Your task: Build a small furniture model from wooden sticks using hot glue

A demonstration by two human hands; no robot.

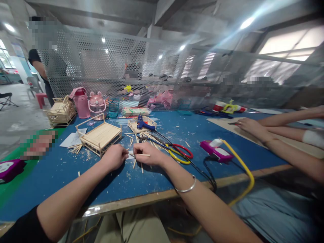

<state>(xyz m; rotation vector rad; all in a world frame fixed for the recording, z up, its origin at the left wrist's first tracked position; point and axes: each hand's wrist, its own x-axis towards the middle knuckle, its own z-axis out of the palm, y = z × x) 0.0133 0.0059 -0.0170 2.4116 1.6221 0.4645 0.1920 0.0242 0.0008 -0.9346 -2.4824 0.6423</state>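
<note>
My right hand (149, 152) pinches a thin wooden stick (144, 155) low over the blue table. Close beside it, my left hand (115, 157) is closed, its fingertips at the edge of a small white piece (130, 155) that looks like paper; whether it grips that or a stick tip cannot be made out. Left of my hands stands a small frame of wooden sticks (102, 135) with a slatted base and raised back. Beyond them, a blue glue gun (144, 124) lies on a smaller stick-built piece (131, 125). Loose sticks (151, 139) are scattered near my right hand.
Red-and-yellow-handled pliers (181, 153) and black cables lie right of my hands. A purple power strip (216, 151) with a yellow cord sits farther right, near a co-worker's arms (273, 135). Pink bottles (81, 103) and a stacked wooden piece (60, 111) stand back left, before a perforated screen (106, 64).
</note>
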